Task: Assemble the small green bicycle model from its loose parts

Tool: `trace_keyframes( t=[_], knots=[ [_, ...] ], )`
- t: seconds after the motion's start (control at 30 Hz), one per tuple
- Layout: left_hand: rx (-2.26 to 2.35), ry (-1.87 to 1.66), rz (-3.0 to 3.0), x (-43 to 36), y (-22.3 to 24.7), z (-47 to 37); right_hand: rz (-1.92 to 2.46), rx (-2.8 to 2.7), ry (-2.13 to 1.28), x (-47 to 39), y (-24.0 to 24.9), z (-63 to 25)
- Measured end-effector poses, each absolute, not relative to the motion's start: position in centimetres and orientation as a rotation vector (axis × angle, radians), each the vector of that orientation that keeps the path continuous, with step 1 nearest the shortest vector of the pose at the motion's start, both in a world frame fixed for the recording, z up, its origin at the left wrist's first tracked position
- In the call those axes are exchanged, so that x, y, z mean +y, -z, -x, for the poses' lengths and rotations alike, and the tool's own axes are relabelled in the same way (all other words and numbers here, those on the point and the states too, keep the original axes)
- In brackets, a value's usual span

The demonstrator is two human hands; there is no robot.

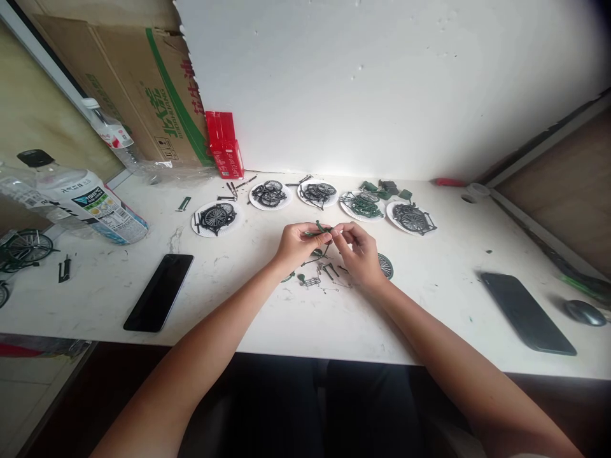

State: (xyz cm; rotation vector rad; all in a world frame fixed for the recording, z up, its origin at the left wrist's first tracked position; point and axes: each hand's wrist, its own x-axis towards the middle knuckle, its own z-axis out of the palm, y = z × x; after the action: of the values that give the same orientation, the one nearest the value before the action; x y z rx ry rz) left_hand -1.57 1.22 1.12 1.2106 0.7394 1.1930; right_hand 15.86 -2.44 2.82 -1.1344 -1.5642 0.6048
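Both hands meet above the middle of the table, fingertips almost touching. My left hand (301, 243) is closed around a small dark green model bicycle part (321, 228), perhaps a piece of the frame. Pinching the same part from the other side is my right hand (358, 248); its fingertips partly cover it. Beneath the hands lie loose small pieces, among them a small rack-like part (312, 280) and thin green rods (328, 272). A toy spoked wheel (386, 266) shows beside my right wrist, partly hidden.
Several paper plates (195, 228) of model bicycle parts line the back. Left are a black phone (159, 292), a large plastic bottle (95, 203) and a model bicycle (23, 249). A dark flat device (527, 312) and a mouse (585, 312) lie right. A red box (225, 146) stands behind.
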Motion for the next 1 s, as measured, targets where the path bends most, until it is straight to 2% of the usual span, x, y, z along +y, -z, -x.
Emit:
trace_keyframes(
  t=[0.5, 0.77, 1.0],
  knots=[
    [0.775, -1.178, -1.204, 0.6, -2.5, 1.9, 1.127, -1.554, -0.588, -2.5, -2.8, -15.7],
    [0.749, -1.127, -1.108, 0.5, -2.6, 1.9, 1.048, -1.555, -0.763, -2.7, -3.1, -15.5],
    [0.732, -1.08, -1.021, 0.7, -2.5, 2.0, 1.013, -1.558, -0.766, -2.8, -3.3, -15.1]
  ],
)
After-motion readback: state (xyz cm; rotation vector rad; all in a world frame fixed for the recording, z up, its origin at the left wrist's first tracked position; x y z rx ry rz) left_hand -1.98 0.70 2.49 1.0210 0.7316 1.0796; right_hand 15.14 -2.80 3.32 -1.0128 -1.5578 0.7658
